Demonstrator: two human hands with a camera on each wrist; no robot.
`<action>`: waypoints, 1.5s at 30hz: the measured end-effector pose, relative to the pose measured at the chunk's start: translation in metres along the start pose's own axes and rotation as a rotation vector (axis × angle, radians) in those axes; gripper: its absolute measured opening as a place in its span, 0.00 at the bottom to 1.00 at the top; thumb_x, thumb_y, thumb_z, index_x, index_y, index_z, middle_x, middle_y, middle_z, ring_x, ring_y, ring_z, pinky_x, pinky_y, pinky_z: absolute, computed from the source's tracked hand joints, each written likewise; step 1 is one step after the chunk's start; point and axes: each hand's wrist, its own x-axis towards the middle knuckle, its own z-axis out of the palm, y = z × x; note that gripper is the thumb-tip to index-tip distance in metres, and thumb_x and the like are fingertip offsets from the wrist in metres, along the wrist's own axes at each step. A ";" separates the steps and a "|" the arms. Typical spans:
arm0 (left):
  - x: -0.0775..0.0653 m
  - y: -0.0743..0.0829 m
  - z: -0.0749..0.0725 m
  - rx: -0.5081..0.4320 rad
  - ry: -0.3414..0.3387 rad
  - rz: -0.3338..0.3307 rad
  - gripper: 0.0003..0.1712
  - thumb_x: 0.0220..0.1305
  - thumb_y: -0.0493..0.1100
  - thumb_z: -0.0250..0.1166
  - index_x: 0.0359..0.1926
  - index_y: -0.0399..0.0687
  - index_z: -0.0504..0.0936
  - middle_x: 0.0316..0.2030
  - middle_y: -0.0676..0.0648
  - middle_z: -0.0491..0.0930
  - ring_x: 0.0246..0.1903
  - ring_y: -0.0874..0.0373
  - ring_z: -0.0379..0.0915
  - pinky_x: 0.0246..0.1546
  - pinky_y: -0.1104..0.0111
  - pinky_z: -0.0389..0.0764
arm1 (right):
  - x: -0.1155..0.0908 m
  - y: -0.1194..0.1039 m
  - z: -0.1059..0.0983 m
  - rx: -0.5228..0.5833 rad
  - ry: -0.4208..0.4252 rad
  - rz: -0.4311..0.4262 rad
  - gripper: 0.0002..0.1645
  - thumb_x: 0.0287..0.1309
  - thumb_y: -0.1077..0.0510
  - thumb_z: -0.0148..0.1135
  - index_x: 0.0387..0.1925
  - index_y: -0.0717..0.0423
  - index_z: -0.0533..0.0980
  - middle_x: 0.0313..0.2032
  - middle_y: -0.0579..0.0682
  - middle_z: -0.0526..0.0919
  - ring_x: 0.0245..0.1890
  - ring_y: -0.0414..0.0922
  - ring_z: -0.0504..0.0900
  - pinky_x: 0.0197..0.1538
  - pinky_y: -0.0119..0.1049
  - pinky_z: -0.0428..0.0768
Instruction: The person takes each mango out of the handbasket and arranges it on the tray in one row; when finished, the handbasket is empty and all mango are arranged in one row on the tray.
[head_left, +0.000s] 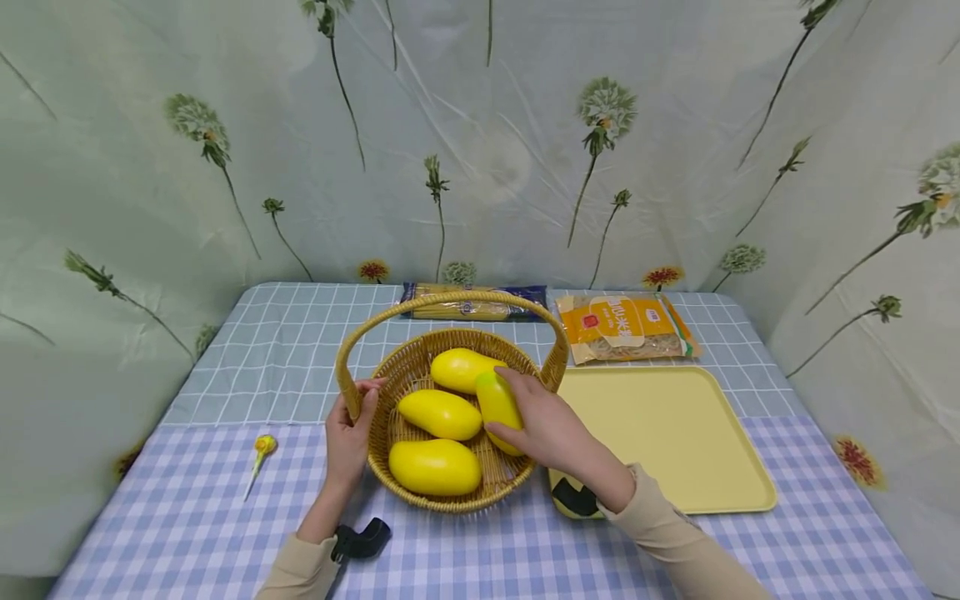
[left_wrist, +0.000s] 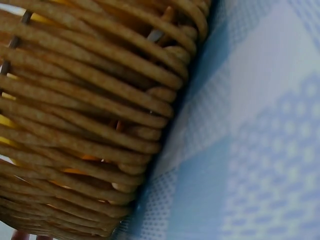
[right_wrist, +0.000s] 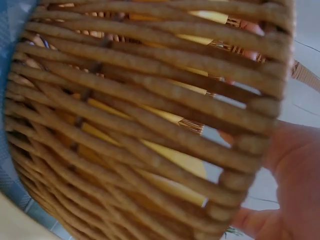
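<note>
A wicker basket with a tall arched handle stands mid-table, with several yellow mangoes in it. At its left side my left hand grips the foot of the handle, thumb inside the rim. My right hand reaches over the right rim, its thumb and fingers round a mango that has a greenish tip. Left of that one lie a mango and, nearer me, a mango; another mango lies at the back. The basket weave hides most of the right hand in the right wrist view.
Right of the basket lies a pale yellow tray, partly under my right forearm. Behind are a spaghetti pack and an orange-labelled food bag. A yellow lollipop lies at the left on the checked tablecloth.
</note>
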 end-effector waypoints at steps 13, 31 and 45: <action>0.000 0.003 0.001 -0.008 0.011 -0.013 0.09 0.68 0.29 0.53 0.43 0.21 0.72 0.43 0.37 0.79 0.51 0.55 0.71 0.52 0.70 0.67 | 0.006 -0.001 0.007 -0.067 -0.016 0.021 0.47 0.53 0.46 0.69 0.68 0.56 0.58 0.49 0.63 0.75 0.30 0.50 0.77 0.32 0.45 0.77; 0.000 0.001 0.000 0.017 0.008 -0.034 0.10 0.69 0.31 0.53 0.44 0.23 0.72 0.44 0.31 0.77 0.52 0.54 0.71 0.52 0.70 0.68 | 0.008 0.002 0.021 -0.147 0.075 -0.075 0.43 0.48 0.47 0.73 0.62 0.54 0.63 0.36 0.59 0.70 0.13 0.44 0.64 0.15 0.34 0.67; 0.000 0.001 0.000 0.011 0.006 -0.031 0.10 0.69 0.30 0.53 0.44 0.22 0.71 0.44 0.32 0.78 0.52 0.56 0.71 0.53 0.70 0.67 | 0.005 0.003 0.018 -0.036 0.090 -0.062 0.42 0.50 0.40 0.69 0.64 0.48 0.64 0.42 0.54 0.71 0.19 0.42 0.66 0.22 0.34 0.69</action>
